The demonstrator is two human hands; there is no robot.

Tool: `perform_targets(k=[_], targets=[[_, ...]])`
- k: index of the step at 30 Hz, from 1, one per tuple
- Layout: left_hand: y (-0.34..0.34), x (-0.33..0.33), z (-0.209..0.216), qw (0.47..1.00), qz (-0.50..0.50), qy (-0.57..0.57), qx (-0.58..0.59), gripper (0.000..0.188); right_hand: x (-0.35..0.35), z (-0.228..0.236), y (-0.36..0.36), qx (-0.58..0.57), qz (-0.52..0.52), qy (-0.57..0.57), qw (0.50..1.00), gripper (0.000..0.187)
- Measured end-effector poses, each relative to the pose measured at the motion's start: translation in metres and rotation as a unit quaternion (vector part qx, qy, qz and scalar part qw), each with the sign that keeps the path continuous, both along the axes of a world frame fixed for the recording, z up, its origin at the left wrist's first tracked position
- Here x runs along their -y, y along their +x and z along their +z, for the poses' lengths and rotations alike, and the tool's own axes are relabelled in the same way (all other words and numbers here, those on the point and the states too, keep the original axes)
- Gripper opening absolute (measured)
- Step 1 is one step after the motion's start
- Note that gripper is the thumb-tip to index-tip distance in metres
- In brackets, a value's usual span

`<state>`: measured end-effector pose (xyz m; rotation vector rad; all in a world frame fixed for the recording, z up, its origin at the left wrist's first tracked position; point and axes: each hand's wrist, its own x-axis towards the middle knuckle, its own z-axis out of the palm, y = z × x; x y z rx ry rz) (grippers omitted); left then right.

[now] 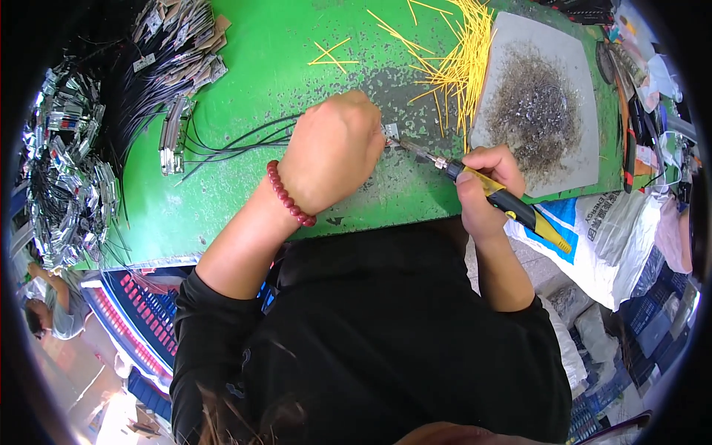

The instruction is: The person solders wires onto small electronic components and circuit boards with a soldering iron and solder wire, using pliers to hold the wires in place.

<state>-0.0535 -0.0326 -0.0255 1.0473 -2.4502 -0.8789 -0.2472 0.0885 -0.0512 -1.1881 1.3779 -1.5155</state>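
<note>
My left hand (332,152), with a red bead bracelet at the wrist, is closed over a small metal part (391,133) on the green table (259,67), holding black wires (237,141) that trail off to the left. My right hand (486,185) grips a soldering iron (512,204) with a yellow and black handle. Its metal tip (415,148) points left and touches the small part beside my left fingers.
A grey pad (571,67) covered in dark solder residue lies at the right. Thin yellow sticks (460,59) are scattered beside it. Bundles of black wires with tags (170,52) and shiny metal parts (67,170) pile at the left. A plastic sack (615,237) hangs at the right.
</note>
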Motion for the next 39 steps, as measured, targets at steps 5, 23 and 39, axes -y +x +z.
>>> perform_targets(k=[5, 23, 39], targets=[[0.001, 0.000, 0.001, 1.000, 0.010, -0.009, -0.009, 0.006, 0.000, -0.004, 0.002, 0.015, -0.034, -0.035, 0.999, 0.018], [-0.001, -0.006, 0.003, 1.000, -0.005, 0.000, -0.016, 0.006, -0.005, 0.012, -0.021, -0.151, -0.017, -0.098, 0.984, 0.031], [-0.002, -0.007, 0.008, 0.999, -0.048, 0.015, -0.023, 0.007, 0.005, 0.011, -0.030, -0.158, -0.033, -0.064, 0.985, 0.017]])
